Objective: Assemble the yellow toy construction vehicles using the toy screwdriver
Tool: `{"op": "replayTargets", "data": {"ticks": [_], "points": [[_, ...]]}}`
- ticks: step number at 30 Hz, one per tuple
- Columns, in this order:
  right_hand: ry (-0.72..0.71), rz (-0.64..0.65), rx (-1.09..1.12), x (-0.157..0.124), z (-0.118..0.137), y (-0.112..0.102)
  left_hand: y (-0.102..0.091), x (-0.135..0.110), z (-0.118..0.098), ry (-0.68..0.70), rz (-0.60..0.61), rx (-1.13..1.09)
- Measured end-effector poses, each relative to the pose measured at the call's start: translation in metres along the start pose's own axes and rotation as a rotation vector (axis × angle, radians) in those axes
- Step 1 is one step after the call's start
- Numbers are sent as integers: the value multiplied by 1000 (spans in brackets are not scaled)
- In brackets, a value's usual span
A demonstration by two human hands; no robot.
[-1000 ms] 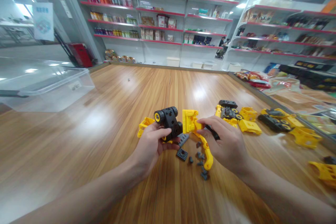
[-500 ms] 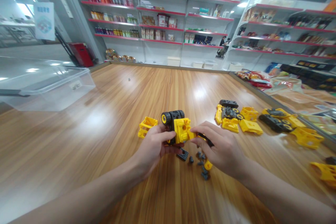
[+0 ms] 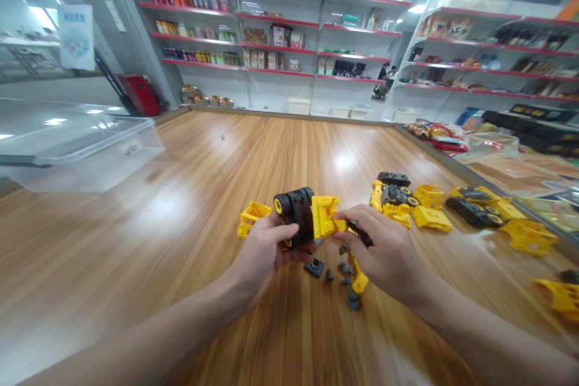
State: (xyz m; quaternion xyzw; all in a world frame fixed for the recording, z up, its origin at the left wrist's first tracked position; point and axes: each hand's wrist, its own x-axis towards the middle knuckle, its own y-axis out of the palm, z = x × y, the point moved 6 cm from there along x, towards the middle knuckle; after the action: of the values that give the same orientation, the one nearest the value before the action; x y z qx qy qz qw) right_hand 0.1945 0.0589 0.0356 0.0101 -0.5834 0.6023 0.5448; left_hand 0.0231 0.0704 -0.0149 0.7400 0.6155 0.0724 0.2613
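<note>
My left hand (image 3: 261, 253) is closed round a black toy chassis with yellow-hubbed wheels (image 3: 296, 212), held above the wooden table (image 3: 181, 241). My right hand (image 3: 384, 250) pinches a yellow toy body piece (image 3: 324, 216) and presses it against the chassis; a black tool (image 3: 359, 231) and a yellow arm part (image 3: 359, 280) also sit under this hand. Small grey and black fasteners (image 3: 344, 271) lie on the table just below both hands. A yellow cab piece (image 3: 251, 219) rests left of the chassis.
More yellow and black toy parts (image 3: 407, 202) lie to the right, with others (image 3: 497, 217) further right near the table edge. A clear plastic bin (image 3: 76, 145) stands at the far left. Shop shelves (image 3: 271, 30) line the back wall.
The yellow body piece, apart from the chassis at first, was brought against it. Both were then turned slightly in my hands, so the black chassis shows more.
</note>
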Motion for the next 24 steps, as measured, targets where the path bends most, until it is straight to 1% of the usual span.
{"op": "replayTargets", "data": {"ticks": [2, 4, 6, 10, 13, 20, 24], "points": [[20, -40, -30, 0, -2, -4, -2, 1, -1, 7, -23, -3], [25, -45, -36, 0, -2, -5, -3, 2, -1, 9, -30, -8], [18, -11, -13, -1, -2, -2, -3, 2, -1, 14, -24, -13], [-27, 112, 55, -3, 2, 7, 1, 1, -3, 51, 13, -22], [-43, 150, 74, -3, 3, 10, 5, 1, -3, 52, 39, -51], [-35, 164, 63, -1, 4, 10, 7, 1, 1, 46, 65, -20], [-17, 128, 36, -2, 1, 8, 7, 0, 2, 48, 74, 7]]}}
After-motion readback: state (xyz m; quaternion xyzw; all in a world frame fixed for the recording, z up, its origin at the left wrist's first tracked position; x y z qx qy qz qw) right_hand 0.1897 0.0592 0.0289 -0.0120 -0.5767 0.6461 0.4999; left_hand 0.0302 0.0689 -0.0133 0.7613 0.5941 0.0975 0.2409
